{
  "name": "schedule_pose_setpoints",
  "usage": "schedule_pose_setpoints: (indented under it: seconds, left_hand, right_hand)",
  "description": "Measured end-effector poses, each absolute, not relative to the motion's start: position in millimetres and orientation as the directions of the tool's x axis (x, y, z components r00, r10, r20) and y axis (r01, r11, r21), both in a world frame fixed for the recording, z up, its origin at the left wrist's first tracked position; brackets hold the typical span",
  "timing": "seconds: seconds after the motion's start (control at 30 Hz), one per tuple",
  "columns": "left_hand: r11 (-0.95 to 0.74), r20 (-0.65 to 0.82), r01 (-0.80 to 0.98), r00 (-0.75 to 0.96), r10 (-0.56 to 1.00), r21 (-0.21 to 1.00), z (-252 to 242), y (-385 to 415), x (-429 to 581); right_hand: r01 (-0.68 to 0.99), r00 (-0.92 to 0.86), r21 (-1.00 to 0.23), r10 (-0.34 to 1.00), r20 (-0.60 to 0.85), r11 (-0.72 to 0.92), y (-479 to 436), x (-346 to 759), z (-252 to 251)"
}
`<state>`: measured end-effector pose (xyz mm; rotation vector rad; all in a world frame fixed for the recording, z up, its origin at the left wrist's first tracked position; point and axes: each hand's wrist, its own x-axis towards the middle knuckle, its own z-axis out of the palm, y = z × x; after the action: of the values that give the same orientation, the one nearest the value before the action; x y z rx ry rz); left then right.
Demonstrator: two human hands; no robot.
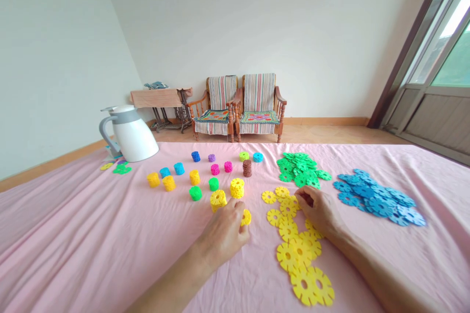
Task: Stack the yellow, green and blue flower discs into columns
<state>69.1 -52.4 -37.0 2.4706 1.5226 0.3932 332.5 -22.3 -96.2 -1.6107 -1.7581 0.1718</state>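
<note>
My left hand (226, 230) is closed around yellow slotted plastic discs (246, 217), partly hidden by its fingers. Two stacks of the same kind, a yellow stack (237, 188) and another yellow stack (218, 198), stand just beyond it. To the right, my right hand (320, 209) has its fingers curled together, the tips pinching at a yellow disc (293, 201) on the far part of a loose yellow spread (299, 252). A green disc pile (299, 167) lies just past that hand, and a blue disc pile (378, 196) lies to its right.
Small stacks stand across the pink cloth (165, 264), among them a brown stack (247, 168), a green stack (195, 193) and an orange-yellow stack (153, 179). A white jug (134, 134) stands far left, near loose green discs (122, 168). Two chairs (259, 102) are behind.
</note>
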Motion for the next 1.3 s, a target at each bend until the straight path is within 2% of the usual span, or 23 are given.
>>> schedule_pose_setpoints:
  seconds: [0.27,0.4,0.5,0.63,0.77,0.9,1.03,1.17,1.3]
  left_hand:
    - [-0.444,0.091,0.839,0.439,0.894,0.315,-34,-54,68]
    - [-0.489,0.15,0.84,0.466,0.872,0.236,-25,-63,67]
    - [-0.588,0.167,0.79,0.565,0.808,0.171,-21,-72,68]
    - [-0.742,0.091,0.654,0.738,0.668,0.149,-26,-83,72]
    - [-0.767,0.08,0.633,0.764,0.641,0.102,-34,-88,74]
    - [-0.739,0.07,0.669,0.736,0.674,0.081,-32,-85,66]
    - [-0.687,0.045,0.713,0.689,0.723,0.14,-22,-74,40]
    - [-0.441,0.025,0.874,0.446,0.895,0.205,-14,-53,1]
    - [-0.306,0.031,0.931,0.306,0.951,0.2,-21,-34,-31]
  right_hand:
    - [0.796,0.063,-0.568,0.904,0.424,0.211,-23,332,-95]
    - [0.788,0.077,-0.575,0.891,0.448,0.221,-25,330,-91]
    - [0.8,0.027,-0.538,0.88,0.475,0.266,-23,329,-92]
    - [0.835,-0.009,-0.469,0.861,0.509,0.287,-14,326,-96]
    - [0.88,-0.052,-0.396,0.881,0.47,0.263,-3,322,-96]
    - [0.91,-0.077,-0.352,0.924,0.376,0.219,5,317,-94]
    - [0.921,-0.089,-0.33,0.935,0.343,0.208,10,314,-95]
    - [0.924,-0.094,-0.317,0.932,0.35,0.212,8,312,-94]
    - [0.931,-0.111,-0.29,0.927,0.359,0.223,0,306,-87]
